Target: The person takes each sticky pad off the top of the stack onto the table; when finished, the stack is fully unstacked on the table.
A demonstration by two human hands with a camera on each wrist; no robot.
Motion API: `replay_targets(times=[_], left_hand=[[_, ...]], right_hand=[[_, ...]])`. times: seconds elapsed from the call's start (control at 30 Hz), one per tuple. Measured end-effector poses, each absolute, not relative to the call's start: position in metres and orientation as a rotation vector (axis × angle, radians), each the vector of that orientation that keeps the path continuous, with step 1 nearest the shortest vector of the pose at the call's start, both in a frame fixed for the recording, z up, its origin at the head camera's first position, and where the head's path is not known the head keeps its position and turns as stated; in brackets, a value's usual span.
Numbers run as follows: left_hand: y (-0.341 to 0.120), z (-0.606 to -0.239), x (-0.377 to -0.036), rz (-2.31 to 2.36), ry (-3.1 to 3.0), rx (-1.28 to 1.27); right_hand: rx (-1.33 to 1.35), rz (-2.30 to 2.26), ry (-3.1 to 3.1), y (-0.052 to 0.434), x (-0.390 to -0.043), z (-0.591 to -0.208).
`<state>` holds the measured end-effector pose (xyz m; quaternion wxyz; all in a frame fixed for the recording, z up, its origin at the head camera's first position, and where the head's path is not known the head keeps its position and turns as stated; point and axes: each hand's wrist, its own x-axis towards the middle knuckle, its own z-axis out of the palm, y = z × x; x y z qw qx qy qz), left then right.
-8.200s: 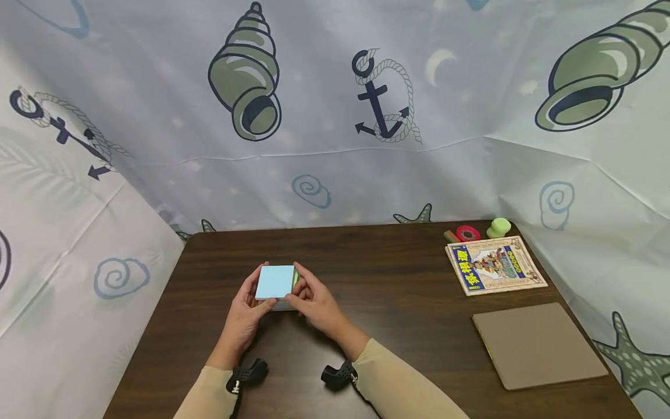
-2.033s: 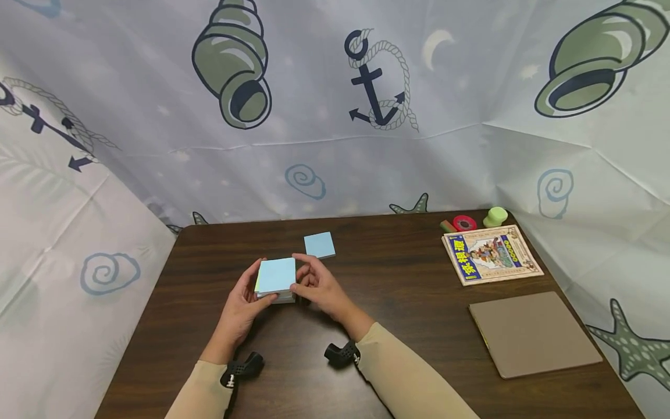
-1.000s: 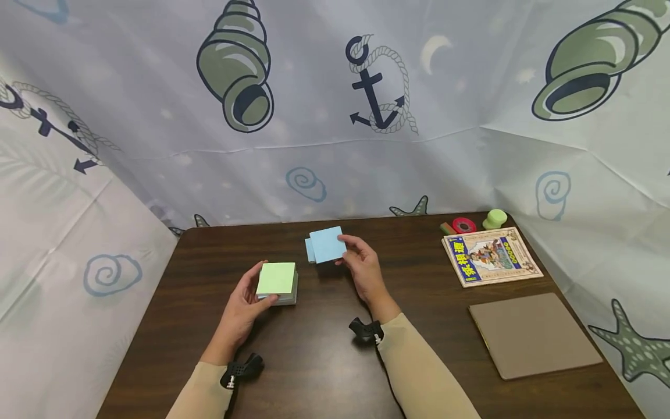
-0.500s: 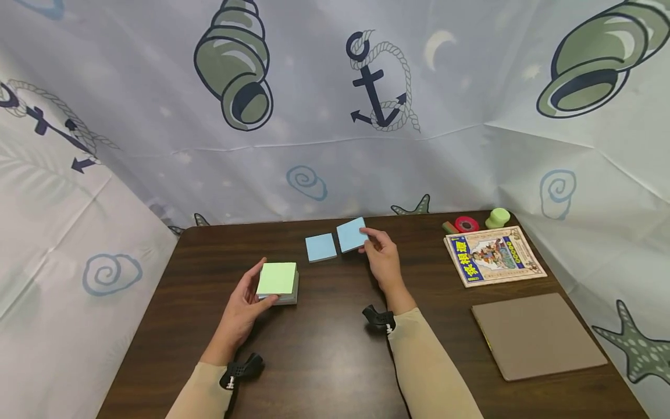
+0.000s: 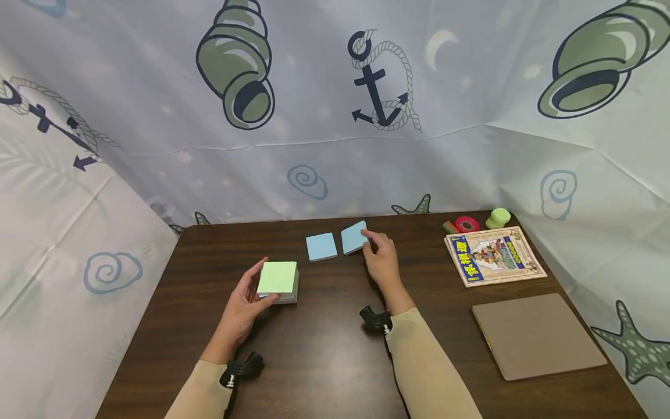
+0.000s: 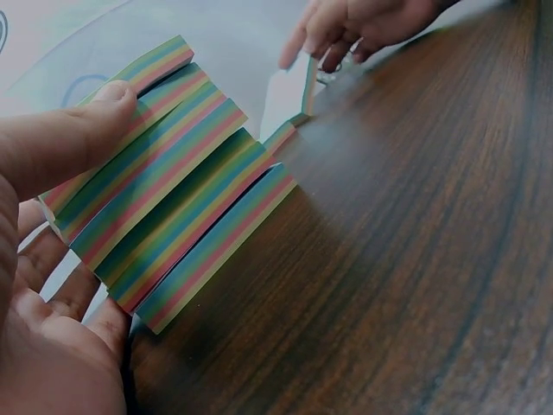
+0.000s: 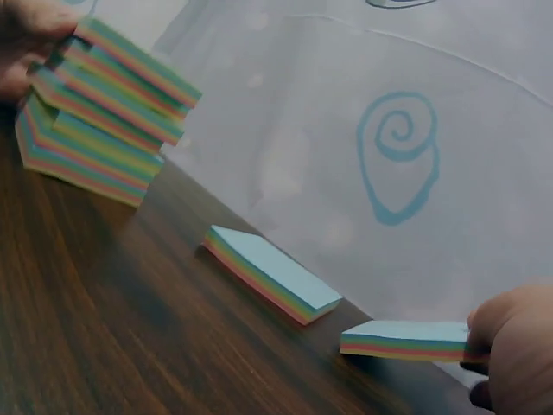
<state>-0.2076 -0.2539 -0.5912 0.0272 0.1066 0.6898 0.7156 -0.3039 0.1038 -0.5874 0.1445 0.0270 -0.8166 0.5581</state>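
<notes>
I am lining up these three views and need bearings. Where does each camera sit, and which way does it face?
Head: above, facing forward and down at the table; both forearms, left hand, right hand.
Left wrist: low beside the left hand, facing across the large pad; thumb and palm.
Right wrist: low behind the right hand, facing left; fingers pinch the small pad.
All three share the large pad.

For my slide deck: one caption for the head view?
Right hand sets a blue pad beside another; left hand holds the green-topped stack.
</notes>
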Motion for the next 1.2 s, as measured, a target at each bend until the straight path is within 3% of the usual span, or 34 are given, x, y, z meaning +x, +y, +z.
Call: replay_targets(times=[0.37,0.93,1.2], left_hand=[[-0.254,-0.594,-0.207,2.216,2.131,0.347],[-0.252,-0.594,-0.209,2.216,2.123,0.363],[-0.253,-0.591,-0.206,2.22,2.142,0.344]], right_hand=[[0.067,1.154,-2.658,0.099,-0.302,-0.595],[0.002,1.312,-2.557,0.094,-0.295,-0.589],[0.353,1.493,-2.515,0.055,-0.272,-0.556]])
